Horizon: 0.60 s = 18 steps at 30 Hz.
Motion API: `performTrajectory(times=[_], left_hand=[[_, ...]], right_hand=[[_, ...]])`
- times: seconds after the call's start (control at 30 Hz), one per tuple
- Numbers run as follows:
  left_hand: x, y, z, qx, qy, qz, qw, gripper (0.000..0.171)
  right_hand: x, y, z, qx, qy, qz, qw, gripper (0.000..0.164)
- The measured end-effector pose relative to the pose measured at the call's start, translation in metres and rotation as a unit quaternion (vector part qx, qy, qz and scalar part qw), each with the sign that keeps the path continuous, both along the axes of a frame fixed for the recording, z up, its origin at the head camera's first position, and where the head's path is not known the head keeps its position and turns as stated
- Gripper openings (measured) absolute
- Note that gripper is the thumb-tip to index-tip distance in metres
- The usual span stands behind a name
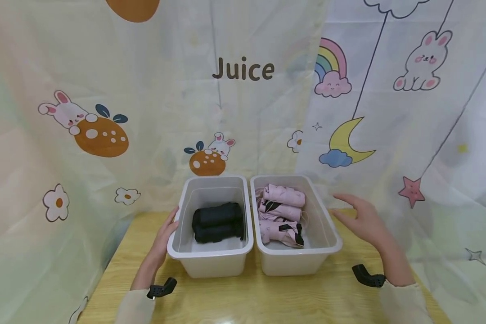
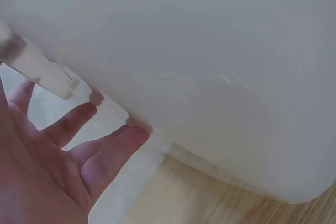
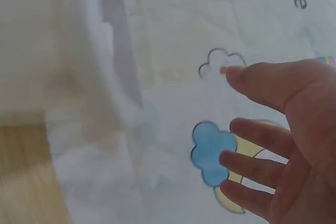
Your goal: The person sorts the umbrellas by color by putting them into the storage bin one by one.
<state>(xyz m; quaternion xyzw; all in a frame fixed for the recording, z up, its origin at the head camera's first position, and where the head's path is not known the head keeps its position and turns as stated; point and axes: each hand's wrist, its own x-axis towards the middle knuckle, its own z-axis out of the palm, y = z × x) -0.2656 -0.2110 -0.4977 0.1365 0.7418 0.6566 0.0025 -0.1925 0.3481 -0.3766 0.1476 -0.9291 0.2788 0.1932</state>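
Two white plastic bins stand side by side on the wooden table. Dark rolled fabric bundles [image 1: 218,220] lie inside the left bin [image 1: 210,261]. In the right bin [image 1: 293,263], several pink rolled fabric bundles [image 1: 283,195] with black patches are stacked. My left hand [image 1: 162,238] has its fingers against the outer left side of the left bin; the left wrist view shows fingertips right at its wall. To the right of the right bin, my right hand [image 1: 360,218] is held in the air, thumb and fingers spread, holding nothing.
A wooden table [image 1: 210,299] extends in front of the bins. Behind and at both sides hangs a pale curtain [image 1: 170,112] printed with rabbits, oranges and a moon. Each wrist carries a black strap mount [image 1: 366,276].
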Motion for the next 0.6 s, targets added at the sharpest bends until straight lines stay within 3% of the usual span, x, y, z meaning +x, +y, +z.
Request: performTrajectory(times=[0.33,0.43,0.53,0.6], left_hand=[[0.019,-0.020,-0.002,-0.024,-0.008,0.021,0.9995,0.056],[0.024,-0.030,0.001,-0.078,0.013,0.042,0.9959,0.056],[0.029,-0.041,0.006,-0.172,0.046,0.060,0.9822,0.059],[0.032,-0.049,0.011,-0.255,0.065,0.080,0.9614,0.063]], right_hand=[[0.006,0.025,-0.022,0.070,-0.052,-0.027,0.996,0.064],[0.009,0.030,-0.029,0.088,-0.059,-0.030,0.994,0.072],[0.011,0.034,-0.036,0.110,-0.060,-0.034,0.992,0.078],[0.012,0.036,-0.041,0.133,-0.058,-0.038,0.989,0.080]])
